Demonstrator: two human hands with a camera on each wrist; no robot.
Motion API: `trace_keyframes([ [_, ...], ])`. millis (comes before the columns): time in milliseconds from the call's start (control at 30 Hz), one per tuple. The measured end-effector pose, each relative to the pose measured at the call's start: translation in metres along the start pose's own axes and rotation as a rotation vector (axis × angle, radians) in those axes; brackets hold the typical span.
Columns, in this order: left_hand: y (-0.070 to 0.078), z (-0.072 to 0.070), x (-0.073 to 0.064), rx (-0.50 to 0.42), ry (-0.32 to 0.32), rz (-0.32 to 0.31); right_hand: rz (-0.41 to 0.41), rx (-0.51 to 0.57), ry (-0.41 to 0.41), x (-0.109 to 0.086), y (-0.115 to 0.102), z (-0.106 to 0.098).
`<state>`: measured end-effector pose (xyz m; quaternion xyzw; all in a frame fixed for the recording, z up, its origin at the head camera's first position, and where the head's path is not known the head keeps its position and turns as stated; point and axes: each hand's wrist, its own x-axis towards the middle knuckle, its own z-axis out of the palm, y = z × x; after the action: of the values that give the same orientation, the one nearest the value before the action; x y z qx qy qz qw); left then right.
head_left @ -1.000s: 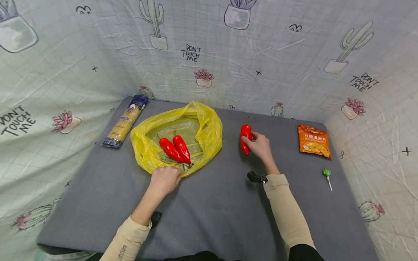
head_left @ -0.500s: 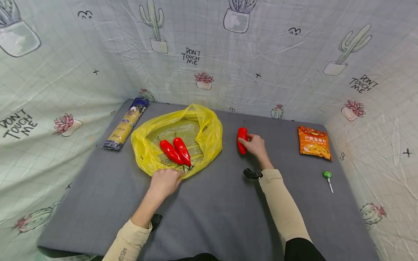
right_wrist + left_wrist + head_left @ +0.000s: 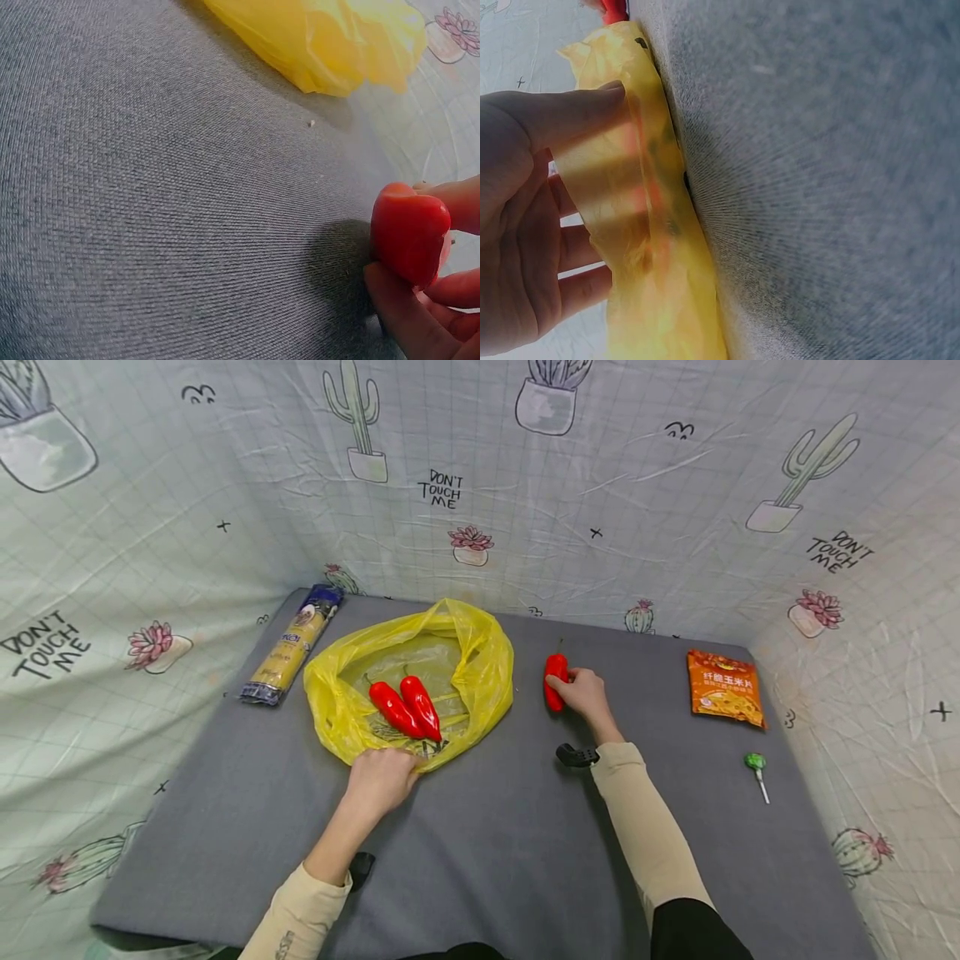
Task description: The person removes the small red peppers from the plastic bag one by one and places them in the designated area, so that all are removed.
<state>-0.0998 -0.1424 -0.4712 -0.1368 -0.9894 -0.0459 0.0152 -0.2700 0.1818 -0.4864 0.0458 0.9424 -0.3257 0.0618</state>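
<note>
A yellow plastic bag (image 3: 491, 693) lies with its mouth spread on the grey surface, and two red chili peppers (image 3: 394, 710) are inside it. My left hand (image 3: 381, 779) holds the bag's near rim. In the left wrist view the thumb (image 3: 592, 105) lies on the outer side of the plastic, with the other fingers behind it. To the right of the bag, my right hand (image 3: 587, 695) grips another red chili pepper (image 3: 556, 674) between thumb and fingers. The right wrist view shows this pepper (image 3: 409, 232) end-on, close to the cloth, its shadow beside it.
A long yellow and blue pasta packet (image 3: 291, 647) lies left of the bag. At the right are an orange snack packet (image 3: 725, 687) and a green lollipop (image 3: 756, 763). A patterned curtain (image 3: 592, 577) stands behind the grey table (image 3: 480, 860).
My right hand has shifted slightly left with the chili pepper, then stayed nearly still over the last half second. The left hand remains at the bag's rim.
</note>
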Motion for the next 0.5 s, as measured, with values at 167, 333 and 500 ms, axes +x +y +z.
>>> trace_keyframes([
  [167, -0.0016, -0.0002, -0.0010, -0.008, -0.011, -0.006, 0.026, 0.000, -0.016, -0.0003, -0.0041, 0.0031],
  [333, -0.0012, -0.0006, 0.0005, -0.016, -0.011, 0.008, 0.073, -0.001, 0.008, -0.0018, -0.0038, 0.0044],
  [500, -0.0020, -0.0003, -0.0004, -0.005, -0.017, 0.009, 0.064, -0.008, 0.017, -0.0021, -0.0052, 0.0054],
])
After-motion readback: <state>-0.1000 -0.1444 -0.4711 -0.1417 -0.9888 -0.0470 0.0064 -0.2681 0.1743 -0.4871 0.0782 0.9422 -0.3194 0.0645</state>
